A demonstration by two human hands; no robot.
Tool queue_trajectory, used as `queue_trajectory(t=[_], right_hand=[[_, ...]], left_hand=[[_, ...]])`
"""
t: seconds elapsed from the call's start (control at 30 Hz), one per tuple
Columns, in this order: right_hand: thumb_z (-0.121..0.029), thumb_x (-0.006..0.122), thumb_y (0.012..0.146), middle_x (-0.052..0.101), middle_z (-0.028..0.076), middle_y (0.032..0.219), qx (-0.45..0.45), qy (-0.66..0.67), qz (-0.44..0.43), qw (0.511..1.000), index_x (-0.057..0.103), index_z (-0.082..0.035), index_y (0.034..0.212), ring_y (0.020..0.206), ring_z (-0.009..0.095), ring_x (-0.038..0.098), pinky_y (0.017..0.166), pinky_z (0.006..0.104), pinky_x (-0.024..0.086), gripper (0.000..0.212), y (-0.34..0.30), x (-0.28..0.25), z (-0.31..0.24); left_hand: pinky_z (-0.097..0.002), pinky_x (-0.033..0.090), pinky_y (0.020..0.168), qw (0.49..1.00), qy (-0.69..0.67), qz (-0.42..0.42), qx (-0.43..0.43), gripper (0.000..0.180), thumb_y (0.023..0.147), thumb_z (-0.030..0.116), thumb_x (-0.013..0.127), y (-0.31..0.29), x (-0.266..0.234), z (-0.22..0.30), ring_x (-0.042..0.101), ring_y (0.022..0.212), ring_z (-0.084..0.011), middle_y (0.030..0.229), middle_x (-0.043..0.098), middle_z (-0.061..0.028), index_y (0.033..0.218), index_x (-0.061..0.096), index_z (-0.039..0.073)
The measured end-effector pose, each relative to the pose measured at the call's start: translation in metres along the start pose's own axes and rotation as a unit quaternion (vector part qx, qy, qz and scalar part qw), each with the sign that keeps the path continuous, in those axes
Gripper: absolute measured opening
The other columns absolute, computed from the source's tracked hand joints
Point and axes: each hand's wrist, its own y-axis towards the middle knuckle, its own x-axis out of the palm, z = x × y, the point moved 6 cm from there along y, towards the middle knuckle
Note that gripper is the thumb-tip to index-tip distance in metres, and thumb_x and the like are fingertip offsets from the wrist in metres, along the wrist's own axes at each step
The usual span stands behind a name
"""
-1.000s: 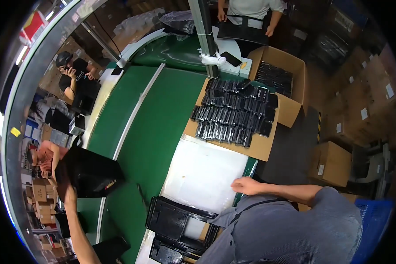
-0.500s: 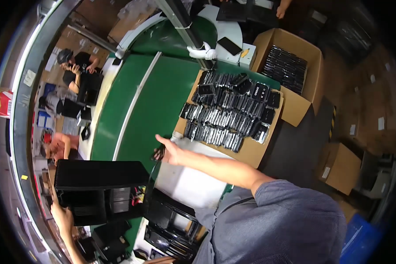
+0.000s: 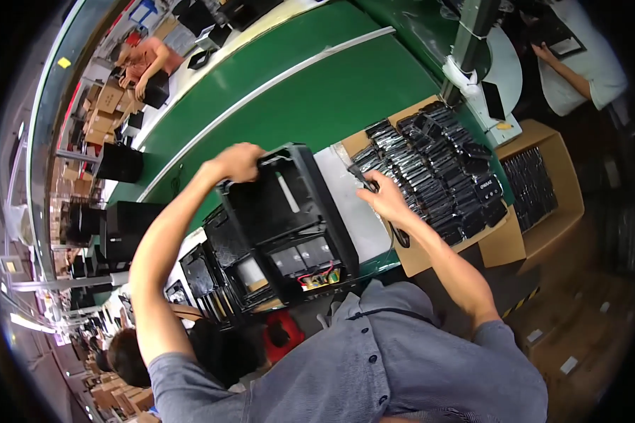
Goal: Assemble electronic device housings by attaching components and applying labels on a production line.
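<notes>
My left hand [image 3: 240, 163] grips the upper edge of a black box-shaped housing [image 3: 323, 211], tilted up over the bench in front of me. Its open side shows a large bare compartment and a lower one with grey blocks and a small board [image 3: 320, 279] with coloured wires. To its right, my right hand [image 3: 386, 201] is closed around a slim black tool [image 3: 360, 176], its kind unclear. A black cord hangs below that hand. Under the tool lies a white work surface [image 3: 346, 215].
Right of my hand, a cardboard tray [image 3: 410, 262] holds rows of plastic-wrapped black parts. An open carton [image 3: 566, 166] with similar parts stands beyond. Black frames [image 3: 215, 264] are stacked left of the housing. A green belt [image 3: 317, 95] runs behind; co-workers sit across it and far right.
The housing has come from the far left to in front of me, turned so its open side shows. My view has swung left, and my right hand now holds the black tool out by the tray.
</notes>
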Motion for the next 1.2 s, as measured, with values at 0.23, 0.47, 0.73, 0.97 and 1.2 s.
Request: queue_trajectory(t=[0.23,0.47,0.73,0.97,1.2], right_hand=[[-0.024,0.071,0.089,0.069,0.016,0.089,-0.031,-0.076,0.097,0.992,0.061,0.003,0.116,0.077,0.023,0.063,0.072,0.0362,0.049,0.040,0.002,0.015,0.025],[-0.018,0.075,0.084,0.062,0.023,0.109,-0.147,-0.194,0.124,0.962,0.061,0.002,0.111,0.103,0.039,0.060,0.090,0.0436,0.047,0.036,0.030,0.047,0.036],[-0.001,0.063,0.086,0.053,0.028,0.131,-0.097,-0.251,0.048,0.962,0.049,0.000,0.133,0.122,0.043,0.053,0.103,0.0473,0.042,0.049,0.019,0.082,0.083],[-0.001,0.060,0.090,0.056,0.023,0.133,0.000,-0.124,0.015,0.992,0.051,0.002,0.133,0.129,0.032,0.054,0.107,0.0380,0.041,0.044,-0.001,0.075,0.065],[0.000,0.064,0.084,0.052,0.020,0.136,-0.247,-0.194,0.077,0.946,0.053,-0.001,0.128,0.131,0.037,0.048,0.111,0.0416,0.037,0.045,-0.042,0.083,-0.035]], left_hand=[[-0.0456,0.055,0.086,0.998,-0.025,-0.038,-0.042,0.047,0.059,0.013,0.075,0.120,0.104,-0.020,0.068,0.105,-0.0364,0.107,0.072,-0.0216,0.106,0.073,0.006],[-0.0434,0.047,0.104,0.883,-0.188,0.431,-0.013,0.048,0.079,0.005,0.069,0.024,0.129,-0.031,0.058,0.121,-0.0391,0.128,0.063,-0.0222,0.126,0.062,0.001],[-0.0437,0.042,0.085,0.872,-0.204,0.353,-0.271,0.035,0.070,0.013,0.078,-0.216,0.299,0.040,0.054,0.103,-0.0340,0.106,0.060,-0.0136,0.103,0.067,0.005],[-0.0477,0.041,0.098,0.882,-0.160,0.401,-0.190,0.036,0.067,0.003,0.074,-0.239,0.354,0.075,0.054,0.110,-0.0328,0.115,0.060,-0.0122,0.103,0.065,0.004],[-0.0443,0.048,0.074,0.843,0.058,0.448,-0.291,0.021,0.073,-0.002,0.062,-0.321,0.184,0.003,0.062,0.075,-0.0324,0.080,0.066,-0.0103,0.092,0.067,0.004]])
